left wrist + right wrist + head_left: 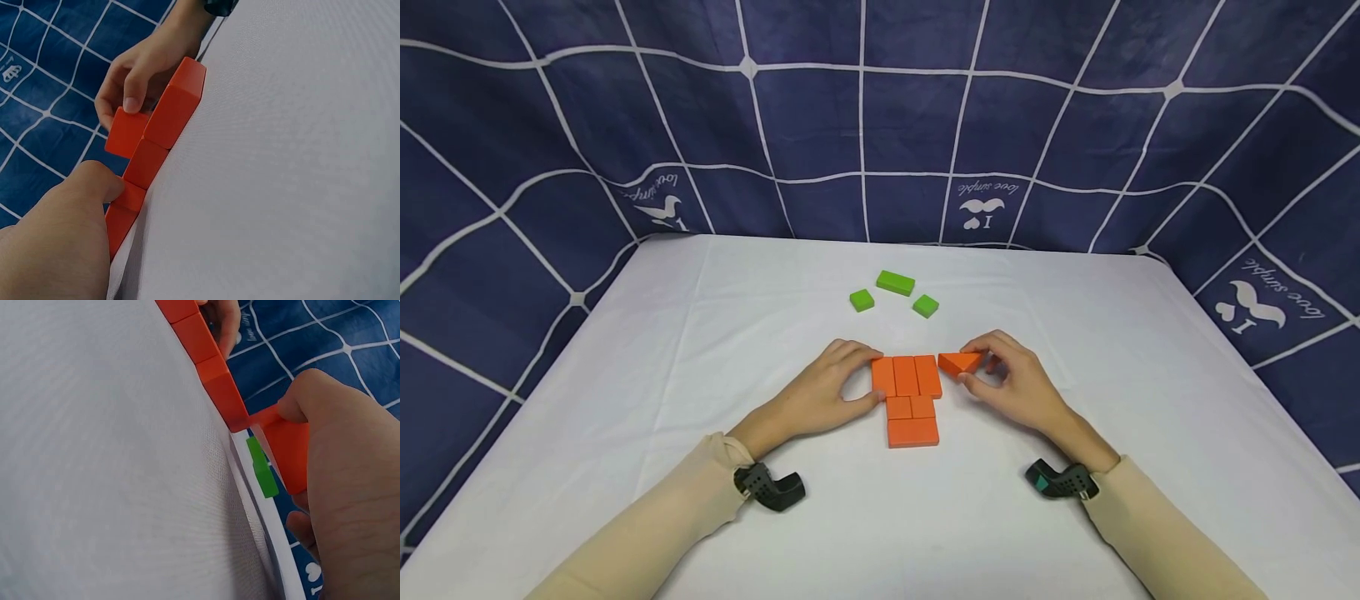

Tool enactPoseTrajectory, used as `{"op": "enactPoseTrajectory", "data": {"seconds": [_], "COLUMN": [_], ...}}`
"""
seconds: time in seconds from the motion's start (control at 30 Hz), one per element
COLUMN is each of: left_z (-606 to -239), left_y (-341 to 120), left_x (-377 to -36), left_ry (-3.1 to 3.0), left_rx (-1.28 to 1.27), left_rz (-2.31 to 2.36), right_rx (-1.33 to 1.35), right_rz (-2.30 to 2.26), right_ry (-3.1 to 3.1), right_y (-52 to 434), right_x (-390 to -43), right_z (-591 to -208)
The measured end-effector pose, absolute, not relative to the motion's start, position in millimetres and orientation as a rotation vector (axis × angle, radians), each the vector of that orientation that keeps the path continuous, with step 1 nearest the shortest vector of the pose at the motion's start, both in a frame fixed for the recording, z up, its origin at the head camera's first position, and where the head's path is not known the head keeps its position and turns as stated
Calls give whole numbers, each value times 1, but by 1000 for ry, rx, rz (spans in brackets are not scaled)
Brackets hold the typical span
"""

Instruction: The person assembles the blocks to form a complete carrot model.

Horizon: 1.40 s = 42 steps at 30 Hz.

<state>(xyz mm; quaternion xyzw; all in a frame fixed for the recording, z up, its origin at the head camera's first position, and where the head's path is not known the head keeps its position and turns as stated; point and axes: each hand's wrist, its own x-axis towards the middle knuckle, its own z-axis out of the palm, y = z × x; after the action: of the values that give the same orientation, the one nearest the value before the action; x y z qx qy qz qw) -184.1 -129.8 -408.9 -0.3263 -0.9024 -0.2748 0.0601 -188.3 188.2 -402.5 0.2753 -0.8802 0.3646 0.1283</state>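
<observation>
Several orange blocks lie edge to edge on the white table. Three upright rectangles (906, 377) form the upper row, with two small blocks (898, 407) below and a wider block (913, 433) nearest me. My left hand (831, 387) holds the leftmost orange block (882, 377) of the upper row, fingers at its far edge and thumb at its near corner. Just right of that row, my right hand (1018, 383) pinches an orange triangular block (957, 362) between thumb and fingers. The right wrist view shows this triangular block (287, 450) close beside the row's end, partly hidden by the hand.
Beyond the orange blocks lie a long green block (896, 282) and two small green blocks, one to the left (862, 300) and one to the right (926, 306). A dark blue checked cloth (805, 117) hangs behind the white tabletop (760, 300).
</observation>
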Motion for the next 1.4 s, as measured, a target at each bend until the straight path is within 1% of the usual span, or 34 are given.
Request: {"op": "enactPoseTrajectory", "data": {"seconds": [0.27, 0.57, 1.13, 1.4], "left_z": [-408, -407, -406, -408], "left_y": [-130, -129, -130, -130], "left_x": [-184, -184, -183, -184], "left_ry": [-2731, -2740, -2733, -2730], "left_rx": [-988, -987, -990, -991], "left_rz": [-831, -831, -831, -836], "right_rx": [706, 656, 638, 680], "right_rz": [968, 944, 953, 951], "right_ry": [-2593, -2613, -2635, -2617], "right_y": [189, 190, 189, 189], "right_x": [-191, -191, -192, -192], "right_z": [-403, -402, -404, -404]}}
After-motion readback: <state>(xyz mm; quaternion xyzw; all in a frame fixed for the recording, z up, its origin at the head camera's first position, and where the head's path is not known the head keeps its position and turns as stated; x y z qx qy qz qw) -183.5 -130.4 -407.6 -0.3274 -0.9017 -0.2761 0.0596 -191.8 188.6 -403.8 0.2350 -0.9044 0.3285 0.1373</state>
